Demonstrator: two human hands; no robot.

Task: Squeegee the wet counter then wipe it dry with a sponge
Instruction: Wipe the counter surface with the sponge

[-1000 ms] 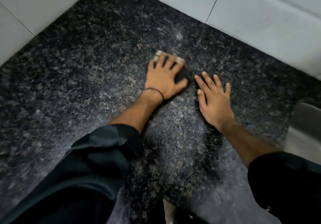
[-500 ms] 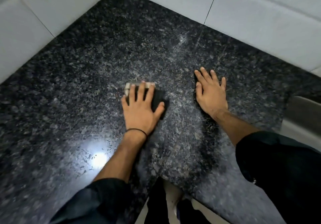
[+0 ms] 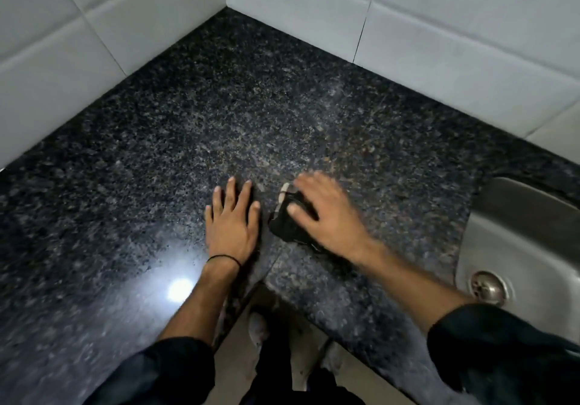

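Note:
A dark sponge [image 3: 287,221] with a pale edge lies on the black speckled granite counter [image 3: 238,128] near the inner front corner. My right hand [image 3: 329,216] presses down on it, thumb and fingers over its top, blurred by motion. My left hand [image 3: 232,219] lies flat on the counter just left of the sponge, fingers spread, holding nothing; a thin black band circles its wrist. No squeegee is in view.
White tiled walls [image 3: 439,27] meet in a corner at the back. A steel sink [image 3: 527,247] with its drain [image 3: 488,288] is set in the counter at the right. The counter's front edge forms an inner corner above the floor [image 3: 232,351], where my feet show.
The sponge has passed from under my left hand to under my right hand. Both hands have shifted towards the front corner, and the view has swung so the sink now shows.

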